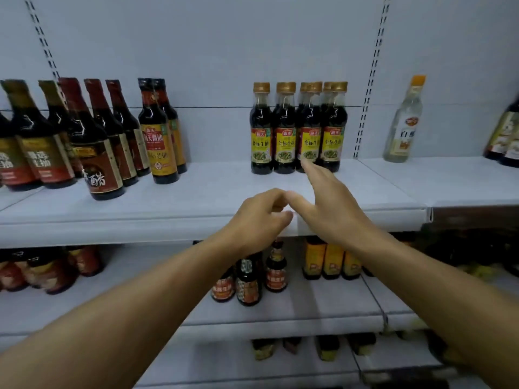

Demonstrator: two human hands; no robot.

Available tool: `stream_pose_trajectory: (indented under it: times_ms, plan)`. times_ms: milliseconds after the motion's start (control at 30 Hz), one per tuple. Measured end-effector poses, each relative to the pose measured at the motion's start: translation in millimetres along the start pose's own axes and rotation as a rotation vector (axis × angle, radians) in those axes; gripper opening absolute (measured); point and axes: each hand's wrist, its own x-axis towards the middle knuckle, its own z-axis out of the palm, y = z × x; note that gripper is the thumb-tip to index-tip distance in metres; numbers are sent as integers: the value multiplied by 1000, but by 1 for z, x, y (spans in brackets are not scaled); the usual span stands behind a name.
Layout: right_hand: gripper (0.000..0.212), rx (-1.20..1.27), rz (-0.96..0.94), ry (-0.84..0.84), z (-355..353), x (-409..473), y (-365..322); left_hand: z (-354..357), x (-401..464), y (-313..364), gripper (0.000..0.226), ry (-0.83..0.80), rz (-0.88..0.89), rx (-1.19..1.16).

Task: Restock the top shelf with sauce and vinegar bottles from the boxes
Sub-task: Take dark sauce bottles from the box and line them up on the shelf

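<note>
On the white top shelf (213, 192) stands a tight group of gold-capped soy sauce bottles (286, 127) with yellow labels. My right hand (328, 203) is open, its fingers stretched toward the base of that group, just in front of it. My left hand (258, 220) hovers over the shelf's front edge with fingers loosely curled and nothing in it; its fingertips nearly touch my right thumb. Dark sauce and vinegar bottles (92, 136) crowd the left part of the shelf. No box is in view.
A clear white-vinegar bottle (403, 122) with an orange cap stands alone on the neighbouring shelf section to the right, with dark bottles (505, 136) at the far right edge. Lower shelves (309, 310) hold small sauce bottles (250, 279) and yellow packs (331, 259).
</note>
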Motion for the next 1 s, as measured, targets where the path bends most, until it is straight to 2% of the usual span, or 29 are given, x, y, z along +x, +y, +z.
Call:
stream_pose_trajectory:
  times_ms: [67, 200, 367, 500, 700, 867, 1000]
  plan:
    - [70, 18, -4, 1, 8, -18, -10, -1, -17, -3, 25, -12, -8, -50]
    - [62, 65, -32, -17, 29, -47, -27, -3, -48, -15, 41, -34, -20, -89]
    - [48, 144, -67, -86, 76, -80, -30, 5, -86, -52, 41, -82, -67, -158]
    - [50, 135, -39, -216, 126, -101, -13, 27, -112, -94, 31, -101, -163, -177]
    - [50, 95, 65, -419, 180, -134, 23, 82, -139, -147, 44, -132, -302, -175]
    - [44, 98, 117, -511, 211, -159, 56, 130, -159, -176, 34, -176, -381, -275]
    - [38, 127, 140, -576, 233, -180, 82, 164, -174, -198, 33, -202, -488, -268]
